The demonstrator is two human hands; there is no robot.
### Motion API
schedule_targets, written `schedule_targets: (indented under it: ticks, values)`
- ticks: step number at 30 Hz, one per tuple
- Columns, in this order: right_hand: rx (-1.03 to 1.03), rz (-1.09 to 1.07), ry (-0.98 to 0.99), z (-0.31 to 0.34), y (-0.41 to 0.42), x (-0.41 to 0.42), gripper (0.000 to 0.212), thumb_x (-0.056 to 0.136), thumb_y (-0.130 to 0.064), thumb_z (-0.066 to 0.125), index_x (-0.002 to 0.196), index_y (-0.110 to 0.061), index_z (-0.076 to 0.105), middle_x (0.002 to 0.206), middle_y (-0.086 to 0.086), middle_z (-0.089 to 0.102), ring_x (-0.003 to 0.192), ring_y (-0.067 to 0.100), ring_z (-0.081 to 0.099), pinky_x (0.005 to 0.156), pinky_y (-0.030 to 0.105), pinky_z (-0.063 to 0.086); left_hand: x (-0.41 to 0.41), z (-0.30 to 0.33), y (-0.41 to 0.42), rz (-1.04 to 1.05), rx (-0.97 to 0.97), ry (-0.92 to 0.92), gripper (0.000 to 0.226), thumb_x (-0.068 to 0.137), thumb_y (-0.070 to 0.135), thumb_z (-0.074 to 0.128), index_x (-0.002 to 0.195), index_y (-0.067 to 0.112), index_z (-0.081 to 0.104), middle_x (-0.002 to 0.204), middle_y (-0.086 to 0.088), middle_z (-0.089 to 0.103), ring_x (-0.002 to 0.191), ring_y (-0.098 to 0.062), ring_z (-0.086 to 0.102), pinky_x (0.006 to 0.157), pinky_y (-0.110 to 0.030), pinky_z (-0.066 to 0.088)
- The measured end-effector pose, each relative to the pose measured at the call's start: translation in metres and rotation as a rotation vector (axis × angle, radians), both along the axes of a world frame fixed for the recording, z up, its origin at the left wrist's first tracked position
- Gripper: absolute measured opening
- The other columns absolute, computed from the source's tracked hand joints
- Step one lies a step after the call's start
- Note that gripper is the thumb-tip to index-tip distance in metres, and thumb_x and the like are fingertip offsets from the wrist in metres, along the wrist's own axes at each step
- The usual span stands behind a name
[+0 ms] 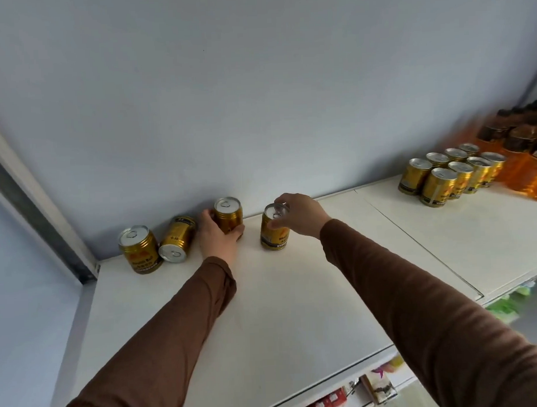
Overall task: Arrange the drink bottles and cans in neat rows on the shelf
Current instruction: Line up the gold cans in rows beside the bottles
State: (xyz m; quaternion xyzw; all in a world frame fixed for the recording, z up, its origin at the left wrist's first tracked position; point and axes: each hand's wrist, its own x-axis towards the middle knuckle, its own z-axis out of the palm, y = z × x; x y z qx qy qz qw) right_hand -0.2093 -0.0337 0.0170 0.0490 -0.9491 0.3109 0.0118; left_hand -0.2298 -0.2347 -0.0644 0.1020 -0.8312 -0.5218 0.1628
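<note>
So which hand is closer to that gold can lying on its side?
Left. The left hand grips an upright can right beside the tipped can; the right hand holds another can farther right.

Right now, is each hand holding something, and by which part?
Yes. The left hand grips one upright gold can around its side. The right hand pinches another upright can at its top rim with its fingers.

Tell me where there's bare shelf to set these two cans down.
Bare shelf runs from the right hand to the can block, and along the front edge. The left corner is crowded: upright can, tipped can.
</note>
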Motion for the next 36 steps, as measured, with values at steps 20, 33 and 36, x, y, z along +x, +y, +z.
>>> schedule_targets:
  ticks: [20,33,36]
  values:
    - [-0.103,-0.609,0.270,0.006,0.279,0.185,0.061,0.073,-0.049,0.078,0.125,-0.024,0.060,0.114,-0.002,0.067,0.098,0.014,0.061,0.083,0.038,0.056,0.103,0.047,0.292,-0.798,0.111,0.159,0.066,0.067,0.022,0.090,0.121,0.030,0.051,0.114,0.017,0.062,0.107,-0.002,0.060,0.084,-0.014,0.047]
    - [-0.055,-0.602,0.279,0.013,0.506,0.245,0.062,0.072,-0.055,0.076,0.125,-0.027,0.061,0.111,-0.007,0.067,0.090,0.009,0.057,0.073,0.024,0.042,0.158,0.044,0.518,-0.794,0.090,0.123,0.064,0.067,0.033,0.090,0.117,0.039,0.051,0.115,0.026,0.060,0.103,0.008,0.058,0.083,-0.016,0.046]
    - [-0.057,-0.584,0.279,0.013,0.541,0.231,0.061,0.072,-0.056,0.075,0.124,-0.027,0.061,0.110,-0.007,0.067,0.091,0.009,0.059,0.074,0.025,0.045,0.148,0.040,0.552,-0.772,0.065,0.108,0.064,0.067,0.036,0.090,0.118,0.037,0.051,0.116,0.025,0.060,0.106,0.005,0.057,0.087,-0.021,0.047]
